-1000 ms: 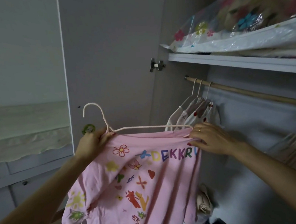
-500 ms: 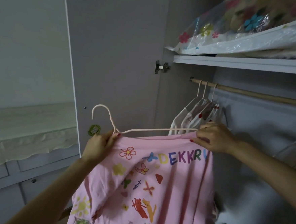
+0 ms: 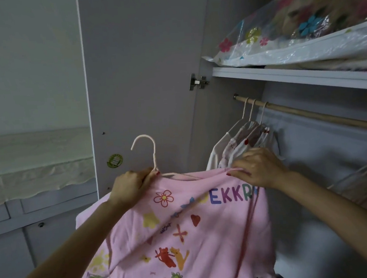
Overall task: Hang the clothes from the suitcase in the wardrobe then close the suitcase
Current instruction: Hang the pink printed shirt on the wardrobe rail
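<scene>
— Item one?
— A pink shirt (image 3: 184, 232) printed with flowers, a heart, cats and coloured letters, which we held up in front of the open wardrobe (image 3: 304, 78). It sat on a white hanger (image 3: 152, 154) whose hook stood free above the collar, clear of the rail.

— Hands?
— Our left hand (image 3: 131, 188) gripped the base of the hanger's hook together with the shirt's shoulder, fingers (image 3: 147, 178) curled round both. Our right hand (image 3: 260, 168) pinched the pink collar edge at the other shoulder between thumb and fingertips.

— Item two?
— A wooden rail (image 3: 320, 115) under the shelf (image 3: 293, 75), carrying three white hangers with pale garments (image 3: 239, 143), bunched at its left end. They hung just behind our right hand; we could not tell whether it touched them.

— Item three?
— A clear plastic bag of flowered bedding (image 3: 301, 37) lying on the shelf, its edge overhanging the front.

— Anything else?
— The wardrobe door (image 3: 147, 76) stood open to the left, with a metal hinge (image 3: 198, 82) and a round green sticker (image 3: 114, 161). The suitcase was out of sight.
</scene>
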